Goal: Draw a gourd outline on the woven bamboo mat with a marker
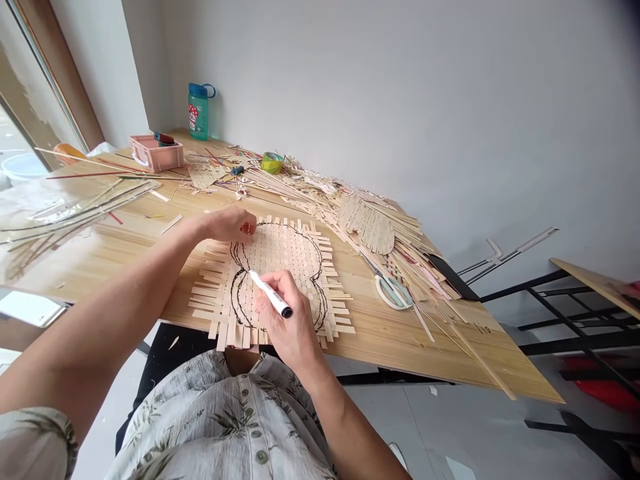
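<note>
A mat woven from flat pale strips (283,267) lies on the table in front of me, its loose strip ends sticking out all round. Dark double outlines with rounded lobes are drawn on it. My right hand (290,327) grips a white marker (270,293) with a black end. The marker's other end points at the drawn line on the mat's left side, where the outline pinches inward. At the mat's upper left corner rests my left hand (234,225), its fingers curled and close together; whatever lies under the fingertips is hidden.
Scissors (394,292) lie to the right of the mat, beside a cut woven piece (367,223) and a long heap of strips (320,193). Farther back are a yellow-green tape roll (272,163), a pink basket (157,155) and a teal bottle (199,115). More strips lie at left.
</note>
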`<state>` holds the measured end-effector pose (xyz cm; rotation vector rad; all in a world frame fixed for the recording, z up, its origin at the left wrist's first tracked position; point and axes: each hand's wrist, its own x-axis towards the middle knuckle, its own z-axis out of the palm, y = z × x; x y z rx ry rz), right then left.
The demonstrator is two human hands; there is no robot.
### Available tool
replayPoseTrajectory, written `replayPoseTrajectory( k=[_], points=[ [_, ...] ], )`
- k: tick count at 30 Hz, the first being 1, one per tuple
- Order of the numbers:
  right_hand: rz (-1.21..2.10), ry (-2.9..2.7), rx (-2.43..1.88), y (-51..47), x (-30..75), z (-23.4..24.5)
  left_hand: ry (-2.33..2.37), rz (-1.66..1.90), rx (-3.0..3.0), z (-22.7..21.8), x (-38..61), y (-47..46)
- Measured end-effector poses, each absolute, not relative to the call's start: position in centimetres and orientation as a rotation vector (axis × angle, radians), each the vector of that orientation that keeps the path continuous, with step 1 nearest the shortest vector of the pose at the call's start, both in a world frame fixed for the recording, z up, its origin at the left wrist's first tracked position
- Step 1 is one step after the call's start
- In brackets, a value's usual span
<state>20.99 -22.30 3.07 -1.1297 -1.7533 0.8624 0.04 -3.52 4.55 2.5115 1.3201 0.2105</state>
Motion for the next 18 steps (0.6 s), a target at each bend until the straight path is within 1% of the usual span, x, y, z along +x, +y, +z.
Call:
replayPoseTrajectory(
  k=[10,18],
  points=[
    [0.860,-1.727,-1.102,-22.2,21.4,1.6,1.342,0.293,2.507,4.8,-0.7,-3.1],
    [0.870,-1.714,-1.148,-22.4,21.4,2.1,1.419,0.294,2.453,4.4,-1.0,-2.7]
  ],
)
